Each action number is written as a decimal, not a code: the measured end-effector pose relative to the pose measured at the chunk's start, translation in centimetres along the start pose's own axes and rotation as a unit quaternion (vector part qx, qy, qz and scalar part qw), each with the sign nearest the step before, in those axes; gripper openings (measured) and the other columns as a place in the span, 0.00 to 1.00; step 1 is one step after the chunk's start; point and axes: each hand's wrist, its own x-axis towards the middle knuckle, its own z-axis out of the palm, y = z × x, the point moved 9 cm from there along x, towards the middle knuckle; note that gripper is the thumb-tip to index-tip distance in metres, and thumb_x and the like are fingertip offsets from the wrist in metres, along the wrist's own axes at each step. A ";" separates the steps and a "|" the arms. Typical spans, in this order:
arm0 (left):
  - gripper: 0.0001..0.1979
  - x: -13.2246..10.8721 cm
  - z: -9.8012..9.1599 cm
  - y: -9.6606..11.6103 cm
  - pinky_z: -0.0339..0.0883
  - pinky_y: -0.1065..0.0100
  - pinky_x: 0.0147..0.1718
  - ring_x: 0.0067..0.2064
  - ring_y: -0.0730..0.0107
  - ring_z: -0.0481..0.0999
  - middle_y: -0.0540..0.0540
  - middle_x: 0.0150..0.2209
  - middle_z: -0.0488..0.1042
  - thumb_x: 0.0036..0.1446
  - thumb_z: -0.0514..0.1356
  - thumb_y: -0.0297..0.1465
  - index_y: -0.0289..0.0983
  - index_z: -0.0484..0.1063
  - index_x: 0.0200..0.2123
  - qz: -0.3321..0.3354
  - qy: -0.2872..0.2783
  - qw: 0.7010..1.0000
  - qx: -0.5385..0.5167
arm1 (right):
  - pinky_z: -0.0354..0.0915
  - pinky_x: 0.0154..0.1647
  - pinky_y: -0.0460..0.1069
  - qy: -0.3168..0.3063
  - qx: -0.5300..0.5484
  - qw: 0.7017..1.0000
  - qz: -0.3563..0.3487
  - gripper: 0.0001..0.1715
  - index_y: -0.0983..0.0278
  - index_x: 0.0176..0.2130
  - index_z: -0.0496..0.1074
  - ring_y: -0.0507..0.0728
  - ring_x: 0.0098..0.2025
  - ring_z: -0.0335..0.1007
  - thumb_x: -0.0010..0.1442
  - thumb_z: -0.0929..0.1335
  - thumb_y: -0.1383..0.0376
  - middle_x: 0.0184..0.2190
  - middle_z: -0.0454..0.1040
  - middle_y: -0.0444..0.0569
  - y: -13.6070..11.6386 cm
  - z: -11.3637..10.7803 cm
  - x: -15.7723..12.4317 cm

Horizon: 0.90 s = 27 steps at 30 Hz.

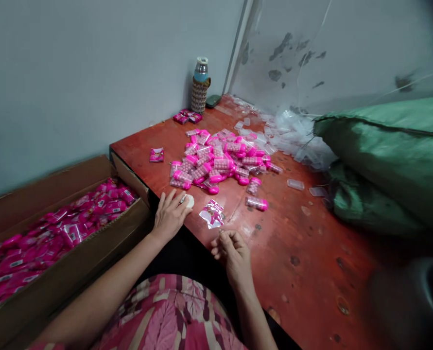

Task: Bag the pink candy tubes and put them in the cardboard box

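My left hand (169,215) lies at the table's near edge with its fingers stretched out. Its fingertips touch a small round white pad (189,201). Near the front edge my right hand (234,250) is closed in a pinch, thumb against fingers; what it holds, if anything, is too small to make out. Just beyond its fingertips a shiny pink-and-silver printed wrapper (212,214) lies flat. Behind both hands is a heap of small clear bottles with bright pink caps (223,163), filled with pink balls. One loose pink-capped bottle (256,203) rests right of the wrapper.
A cardboard box (125,221) of pink packets stands on the left, beside the red table (303,272). A flask (200,87) in a knitted sleeve is at the back. Clear plastic containers (289,133) and a green sack (387,160) are on the right.
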 end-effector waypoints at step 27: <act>0.14 0.5 -1.3 7.6 0.48 0.49 0.55 0.57 0.58 0.58 0.46 0.49 0.70 0.53 0.56 0.29 0.41 0.70 0.45 0.097 0.059 0.969 -0.220 | 0.61 0.20 0.42 0.059 0.004 0.993 -0.099 0.14 0.60 0.40 0.62 0.49 0.26 0.66 0.52 0.67 0.61 0.29 0.70 0.42 -3.6 -1.3 3.4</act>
